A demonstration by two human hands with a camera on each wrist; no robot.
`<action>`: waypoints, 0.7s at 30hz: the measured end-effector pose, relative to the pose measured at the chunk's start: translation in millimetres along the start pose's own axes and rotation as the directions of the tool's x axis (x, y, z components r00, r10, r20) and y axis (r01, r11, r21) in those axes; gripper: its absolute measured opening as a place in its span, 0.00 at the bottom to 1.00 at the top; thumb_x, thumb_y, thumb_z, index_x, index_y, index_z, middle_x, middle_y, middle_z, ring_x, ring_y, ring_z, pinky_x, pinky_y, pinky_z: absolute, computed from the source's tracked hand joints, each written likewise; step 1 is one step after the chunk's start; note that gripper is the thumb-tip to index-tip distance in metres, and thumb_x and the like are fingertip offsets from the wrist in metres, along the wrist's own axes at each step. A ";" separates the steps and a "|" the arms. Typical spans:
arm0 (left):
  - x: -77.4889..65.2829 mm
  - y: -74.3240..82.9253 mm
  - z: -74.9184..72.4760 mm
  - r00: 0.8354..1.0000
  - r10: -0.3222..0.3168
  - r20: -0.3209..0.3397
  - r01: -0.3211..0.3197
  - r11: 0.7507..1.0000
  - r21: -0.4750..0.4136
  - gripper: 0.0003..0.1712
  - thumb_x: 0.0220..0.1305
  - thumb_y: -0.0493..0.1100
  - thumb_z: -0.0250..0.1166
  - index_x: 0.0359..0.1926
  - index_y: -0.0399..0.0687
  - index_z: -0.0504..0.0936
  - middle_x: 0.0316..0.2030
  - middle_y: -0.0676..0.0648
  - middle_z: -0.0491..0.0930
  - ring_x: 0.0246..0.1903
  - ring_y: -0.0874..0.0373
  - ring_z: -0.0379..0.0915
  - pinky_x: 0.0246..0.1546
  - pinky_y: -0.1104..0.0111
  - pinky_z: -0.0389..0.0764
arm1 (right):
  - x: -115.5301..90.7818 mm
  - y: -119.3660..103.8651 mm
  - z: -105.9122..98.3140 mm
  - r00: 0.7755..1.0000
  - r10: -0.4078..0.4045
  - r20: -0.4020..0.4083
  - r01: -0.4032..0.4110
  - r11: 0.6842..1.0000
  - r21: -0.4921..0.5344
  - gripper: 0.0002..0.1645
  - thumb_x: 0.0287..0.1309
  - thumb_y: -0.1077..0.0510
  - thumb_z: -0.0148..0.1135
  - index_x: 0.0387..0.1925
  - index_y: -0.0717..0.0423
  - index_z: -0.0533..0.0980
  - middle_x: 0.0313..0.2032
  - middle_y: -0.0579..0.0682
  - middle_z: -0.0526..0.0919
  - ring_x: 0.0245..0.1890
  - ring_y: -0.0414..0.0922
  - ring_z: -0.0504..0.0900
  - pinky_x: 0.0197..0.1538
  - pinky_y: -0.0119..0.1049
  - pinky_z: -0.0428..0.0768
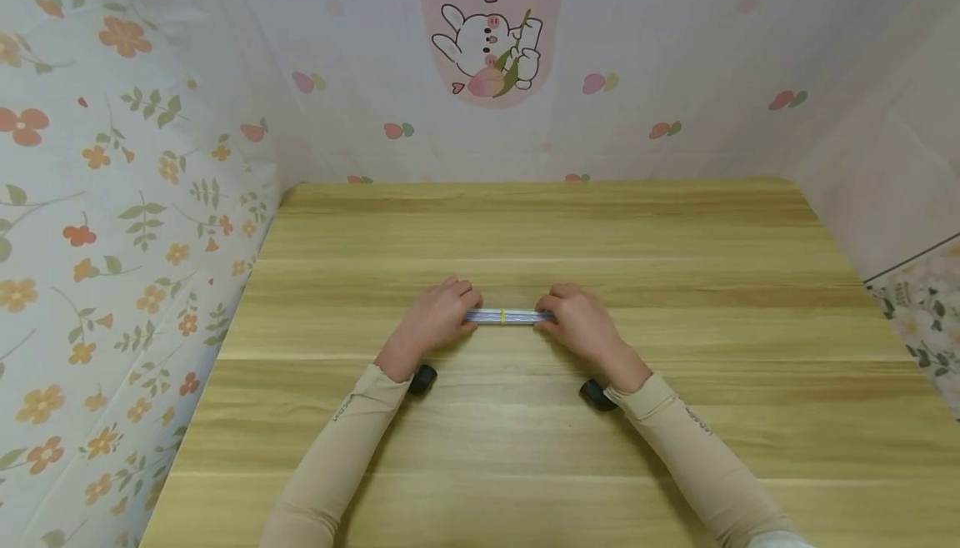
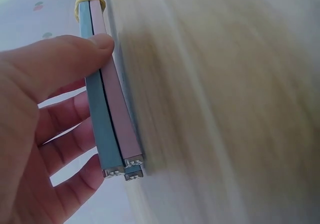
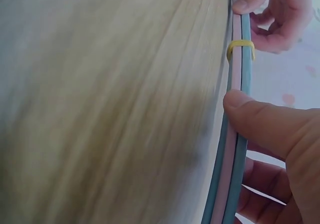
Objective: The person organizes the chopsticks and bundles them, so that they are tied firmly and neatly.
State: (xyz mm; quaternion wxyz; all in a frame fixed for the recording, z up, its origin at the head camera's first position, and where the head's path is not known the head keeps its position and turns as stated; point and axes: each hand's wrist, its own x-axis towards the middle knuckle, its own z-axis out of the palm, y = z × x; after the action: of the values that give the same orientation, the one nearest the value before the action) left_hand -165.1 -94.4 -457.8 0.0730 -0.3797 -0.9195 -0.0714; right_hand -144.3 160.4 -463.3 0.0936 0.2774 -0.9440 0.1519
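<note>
A bundle of slim, square-edged blue-green and pink sticks [image 1: 491,316] spans the space between my two hands, bound near its middle by a yellow rubber band [image 1: 503,316]. My left hand [image 1: 438,316] pinches the left part; in the left wrist view its thumb lies on the pink stick [image 2: 120,114] with the fingers behind. Stick ends with a silvery pattern project past that hand. My right hand [image 1: 583,321] grips the other side, thumb across the front in the right wrist view. What exactly the sticks are, I cannot tell.
Beneath the hands is a wood-grain table [image 1: 510,448]. A floral curtain [image 1: 112,223] hangs at the left, and a pale cloth with a printed rabbit [image 1: 487,44] covers the back. Dark wrist devices [image 1: 597,395] sit under both forearms.
</note>
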 end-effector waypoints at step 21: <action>2.9 -0.2 3.9 0.999 -0.034 0.040 0.035 0.999 -0.016 0.16 0.52 0.49 0.73 0.39 0.47 0.80 0.38 0.49 0.79 0.38 0.54 0.74 0.41 0.65 0.78 | -1.7 0.3 3.7 0.997 0.047 0.061 -0.047 0.999 0.012 0.13 0.49 0.54 0.73 0.35 0.56 0.82 0.30 0.48 0.78 0.31 0.45 0.76 0.34 0.40 0.76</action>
State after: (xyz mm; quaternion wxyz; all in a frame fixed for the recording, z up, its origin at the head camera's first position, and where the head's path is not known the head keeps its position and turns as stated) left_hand -167.7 -91.9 -461.1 0.0501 -0.3657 -0.9265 -0.0729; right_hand -143.4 160.2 -467.2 0.0596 0.2603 -0.9516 0.1519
